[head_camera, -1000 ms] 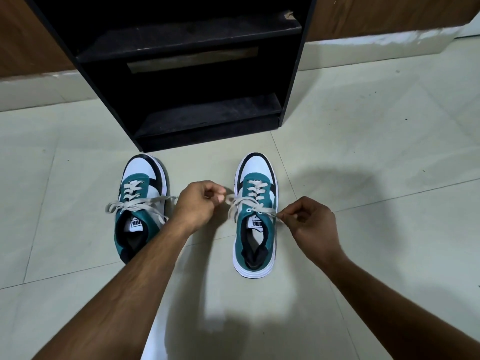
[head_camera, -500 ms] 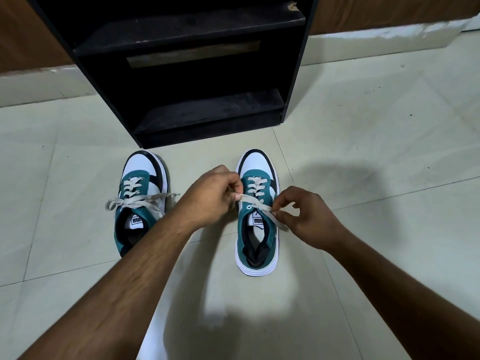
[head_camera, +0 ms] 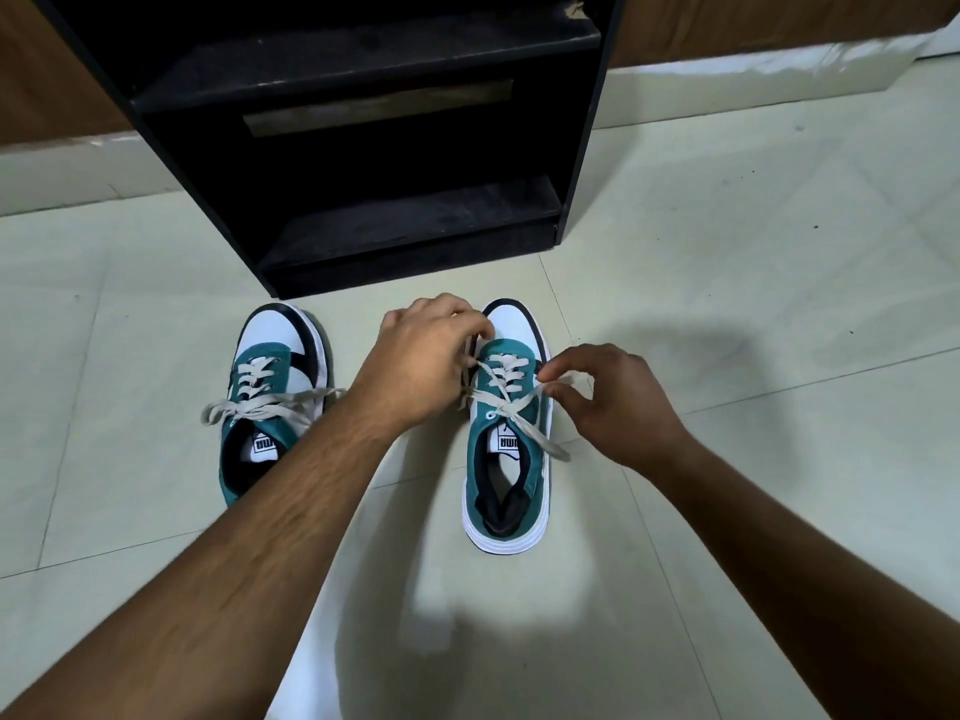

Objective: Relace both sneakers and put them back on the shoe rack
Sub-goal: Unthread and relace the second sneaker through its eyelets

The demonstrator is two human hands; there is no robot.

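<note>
Right hand (head_camera: 618, 402): thumb and forefinger pinched on the lace (head_camera: 511, 402) of the right sneaker (head_camera: 511, 459), at the shoe's outer edge. Left hand (head_camera: 421, 361): fingers curled over the lace at the inner edge, by the upper eyelets; exact grip hidden. Lace crosses the tongue between both hands, one loose end trailing below the right fingers. Left sneaker (head_camera: 270, 397) sits past the left wrist, laces loose, untied. Both on the floor (head_camera: 727, 278), just short of the black shoe rack (head_camera: 363, 148) beyond the fingertips.

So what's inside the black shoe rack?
The shoe rack shows two bare dark shelves. Both sneakers sit on the floor before it. Higher shelves are out of view.
</note>
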